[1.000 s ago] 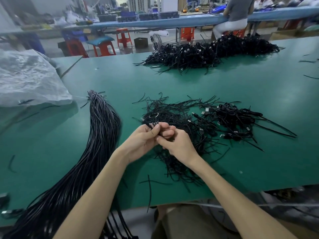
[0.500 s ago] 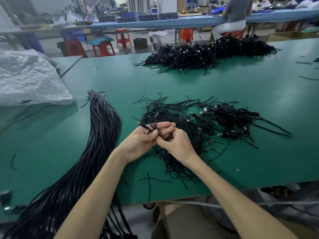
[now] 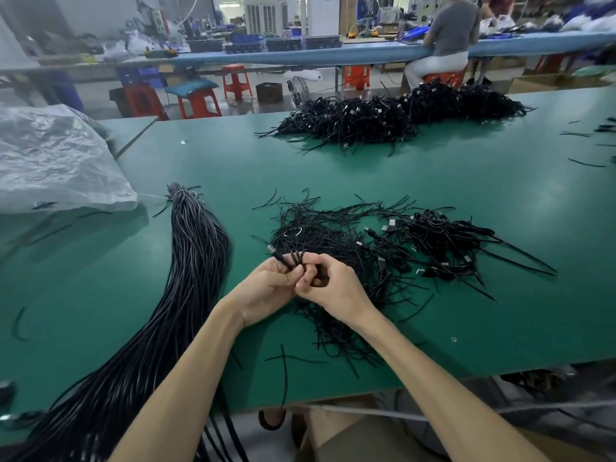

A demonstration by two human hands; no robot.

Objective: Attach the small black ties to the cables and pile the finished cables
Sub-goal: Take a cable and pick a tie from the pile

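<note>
My left hand (image 3: 271, 286) grips a folded black cable (image 3: 287, 258) whose metal plug sticks out up-left. My right hand (image 3: 333, 288) is pressed against it, fingers curled and pinching a thin black tie at the cable, mostly hidden between the fingers. Both hands hover over a heap of loose black ties (image 3: 320, 238) on the green table (image 3: 233, 168). To the right lies a small pile of tied cables (image 3: 443, 241). A long bundle of straight black cables (image 3: 196, 248) runs from mid-left down off the front edge.
A large heap of black cables (image 3: 393, 118) sits at the far side of the table. A crumpled clear plastic bag (image 3: 56, 158) lies at the left. Stray ties are scattered at the far right. A person sits at another bench behind.
The hands stay together over the tie heap; the cable's plug end now sticks out further up-left from my left hand, and the right fingers have shifted round the cable.
</note>
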